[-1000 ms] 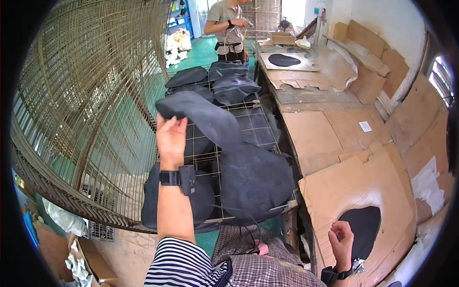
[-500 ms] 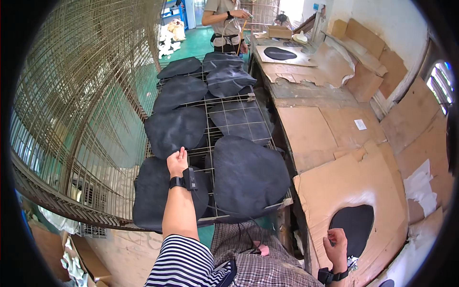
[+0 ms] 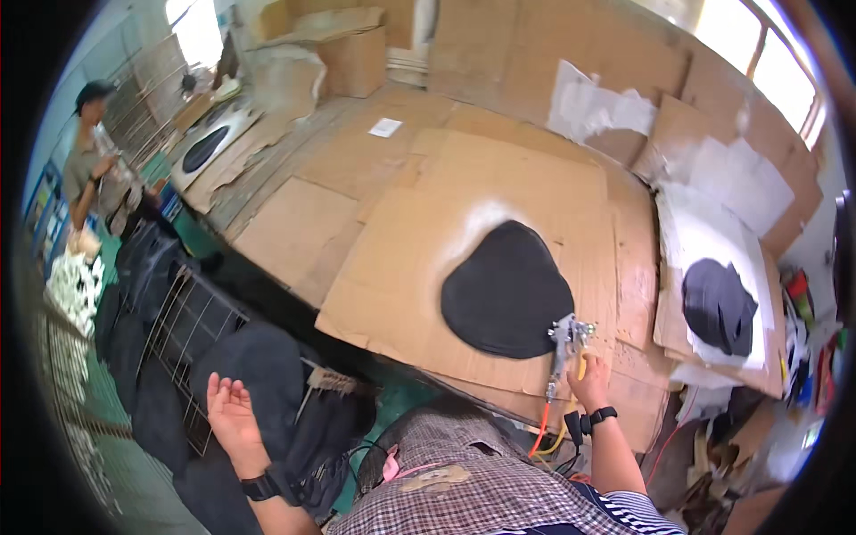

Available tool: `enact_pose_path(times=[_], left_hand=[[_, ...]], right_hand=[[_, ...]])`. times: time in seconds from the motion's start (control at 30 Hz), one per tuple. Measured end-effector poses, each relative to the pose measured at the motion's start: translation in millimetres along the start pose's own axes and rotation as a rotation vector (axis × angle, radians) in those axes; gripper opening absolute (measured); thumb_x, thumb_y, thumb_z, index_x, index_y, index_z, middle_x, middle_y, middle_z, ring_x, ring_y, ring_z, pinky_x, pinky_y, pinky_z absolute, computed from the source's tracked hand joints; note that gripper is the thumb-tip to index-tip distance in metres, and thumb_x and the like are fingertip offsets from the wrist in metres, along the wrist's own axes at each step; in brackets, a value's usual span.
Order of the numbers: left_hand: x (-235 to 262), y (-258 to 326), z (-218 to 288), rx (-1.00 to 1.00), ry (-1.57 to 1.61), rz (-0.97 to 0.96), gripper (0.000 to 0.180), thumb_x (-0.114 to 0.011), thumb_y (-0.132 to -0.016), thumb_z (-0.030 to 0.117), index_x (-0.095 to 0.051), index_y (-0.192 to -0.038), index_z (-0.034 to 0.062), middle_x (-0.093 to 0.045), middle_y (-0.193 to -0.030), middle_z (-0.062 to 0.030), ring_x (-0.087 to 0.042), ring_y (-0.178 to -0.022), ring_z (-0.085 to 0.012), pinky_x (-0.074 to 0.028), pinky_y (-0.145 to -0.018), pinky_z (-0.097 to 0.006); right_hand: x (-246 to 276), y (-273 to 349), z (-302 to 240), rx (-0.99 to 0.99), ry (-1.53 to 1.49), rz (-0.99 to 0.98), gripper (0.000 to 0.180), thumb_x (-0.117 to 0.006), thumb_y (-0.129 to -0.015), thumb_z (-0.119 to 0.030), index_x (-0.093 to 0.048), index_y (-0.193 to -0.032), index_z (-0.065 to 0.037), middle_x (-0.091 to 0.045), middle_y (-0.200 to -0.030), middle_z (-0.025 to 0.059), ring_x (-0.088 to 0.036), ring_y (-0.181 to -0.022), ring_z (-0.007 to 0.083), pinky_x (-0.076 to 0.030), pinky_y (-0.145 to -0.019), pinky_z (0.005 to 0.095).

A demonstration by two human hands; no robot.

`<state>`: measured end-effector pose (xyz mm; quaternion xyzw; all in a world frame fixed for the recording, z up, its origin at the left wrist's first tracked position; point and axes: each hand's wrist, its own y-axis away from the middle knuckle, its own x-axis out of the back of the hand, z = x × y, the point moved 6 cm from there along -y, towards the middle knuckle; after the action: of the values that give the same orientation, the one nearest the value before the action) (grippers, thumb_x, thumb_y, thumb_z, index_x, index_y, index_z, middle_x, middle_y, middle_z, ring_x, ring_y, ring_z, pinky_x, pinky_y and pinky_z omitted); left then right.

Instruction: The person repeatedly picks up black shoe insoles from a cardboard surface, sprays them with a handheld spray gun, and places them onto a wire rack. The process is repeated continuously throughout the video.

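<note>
- Long workbench (image 3: 294, 227) covered with overlapping brown cardboard sheets, some oversprayed white.
- Brown cardboard boxes (image 3: 352, 53) stacked at the bench's far end, against a cardboard-lined wall (image 3: 553, 45).
- Bright window (image 3: 758, 53) at upper right; second daylight opening (image 3: 192, 22) at upper left.
- Green floor (image 3: 89, 392) under a metal wire rack (image 3: 192, 321) on the left.
- A person (image 3: 89, 160) stands in the background, at left.

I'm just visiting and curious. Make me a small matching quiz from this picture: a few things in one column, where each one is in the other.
Things:
1. silver metal spray gun
2. large black rounded pad
3. small white paper slip
4. left hand

Places:
A. far back on the cardboard-covered table
B. open, palm up, above the dark pads on the wire rack
C. held in the right hand
D. flat on the cardboard sheet ahead

Pairs: 1-C, 2-D, 3-A, 4-B
</note>
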<state>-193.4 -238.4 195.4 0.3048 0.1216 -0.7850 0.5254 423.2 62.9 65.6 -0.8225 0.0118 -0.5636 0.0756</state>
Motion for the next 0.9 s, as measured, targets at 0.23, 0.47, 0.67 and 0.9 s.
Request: enact_pose_path(times=[0.23,0.47,0.67,0.9], left_hand=[[-174,50,-154,0.368,-0.176,-0.298,0.029,-0.059,-0.083,0.000,-0.054,-0.111,0.0034,-0.064,-0.087,-0.0095,-0.065,-0.073,-0.0218,-0.055,-0.063,-0.030],[-237,115,-257,0.652,-0.313,-0.549,0.011,-0.056,-0.092,0.013,-0.061,-0.099,0.0061,-0.065,-0.080,-0.0068,-0.065,-0.073,-0.0224,-0.054,-0.066,-0.033],[-216,98,-269,0.678,-0.399,-0.482,0.017,-0.056,-0.093,0.017,-0.061,-0.102,0.0026,-0.064,-0.078,-0.0074,-0.065,-0.071,-0.0210,-0.053,-0.064,-0.031],[-134,44,-291,0.719,-0.635,-0.359,0.017,-0.056,-0.089,0.014,-0.060,-0.101,0.0032,-0.061,-0.079,-0.0076,-0.063,-0.069,-0.0206,-0.051,-0.061,-0.030]], right_hand=[[-21,11,23,-0.021,-0.090,0.072,0.071,-0.078,-0.068,-0.023,-0.045,-0.126,-0.001,-0.046,-0.125,0.0221,-0.042,-0.118,0.0391,-0.036,-0.101,0.0448],[-61,-42,-3,-0.131,-0.037,-0.023,0.079,-0.075,-0.065,-0.014,-0.038,-0.134,-0.003,-0.040,-0.132,0.0234,-0.041,-0.119,0.0411,-0.037,-0.102,0.0440],[-28,-43,42,-0.167,-0.649,0.209,0.075,-0.067,-0.068,0.002,-0.038,-0.137,-0.004,-0.055,-0.109,0.0145,-0.055,-0.102,0.0273,-0.044,-0.091,0.0377],[139,24,-14,-0.348,-1.107,-0.267,0.051,-0.056,-0.087,0.000,-0.040,-0.136,-0.004,-0.058,-0.103,0.0052,-0.058,-0.088,0.0144,-0.049,-0.080,0.0301]])
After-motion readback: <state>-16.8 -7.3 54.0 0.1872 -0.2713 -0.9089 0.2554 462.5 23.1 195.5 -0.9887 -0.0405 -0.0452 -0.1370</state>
